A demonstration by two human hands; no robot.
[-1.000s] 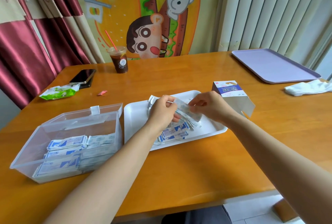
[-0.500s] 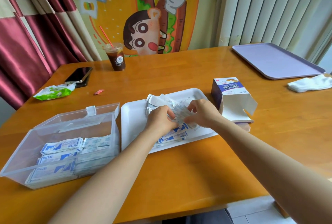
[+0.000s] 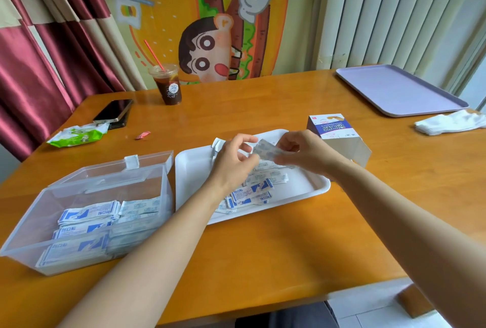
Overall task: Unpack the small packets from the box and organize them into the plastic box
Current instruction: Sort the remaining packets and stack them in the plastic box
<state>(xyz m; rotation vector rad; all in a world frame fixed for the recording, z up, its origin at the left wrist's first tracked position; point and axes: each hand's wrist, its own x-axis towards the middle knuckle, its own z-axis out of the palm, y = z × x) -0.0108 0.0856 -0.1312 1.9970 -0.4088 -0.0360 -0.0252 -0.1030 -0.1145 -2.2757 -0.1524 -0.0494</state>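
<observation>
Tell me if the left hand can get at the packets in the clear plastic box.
Likely yes: the plastic box stands open, beside the left hand, with nothing between them.

The left arm [image 3: 168, 235] and the right arm [image 3: 394, 209] are bare all the way up from the bottom of the frame; the left hand [image 3: 234, 162] and right hand [image 3: 302, 154] are bare too; dark blue-grey clothing [image 3: 289, 317] shows at the bottom middle.

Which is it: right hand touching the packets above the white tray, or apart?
Touching. Head view: the right hand pinches the packets between thumb and fingertips, above the white tray.
</observation>
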